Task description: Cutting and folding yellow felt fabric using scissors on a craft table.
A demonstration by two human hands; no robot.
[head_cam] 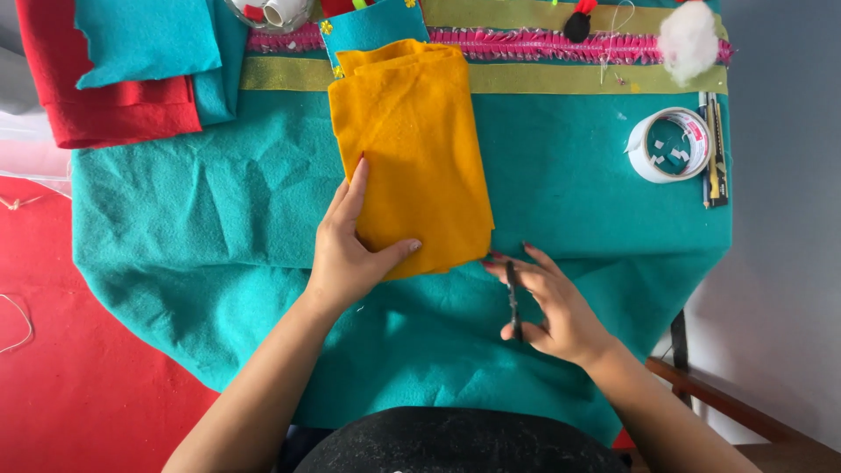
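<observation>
A folded piece of orange felt (420,149) lies on a teal felt sheet (193,228) that covers the table. My left hand (350,245) grips the orange felt at its lower left edge, thumb on top and fingers along the side. Just right of the felt's lower right corner, my right hand (547,302) holds a small pair of dark scissors (513,302), blades pointing toward the felt's bottom edge.
Folded red felt (114,105) and teal felt (144,35) lie at the back left. A roll of white tape (670,144) and pens (714,149) sit at the right. Pink trim (569,44), a white stuffing tuft (688,39) and olive bands line the back edge.
</observation>
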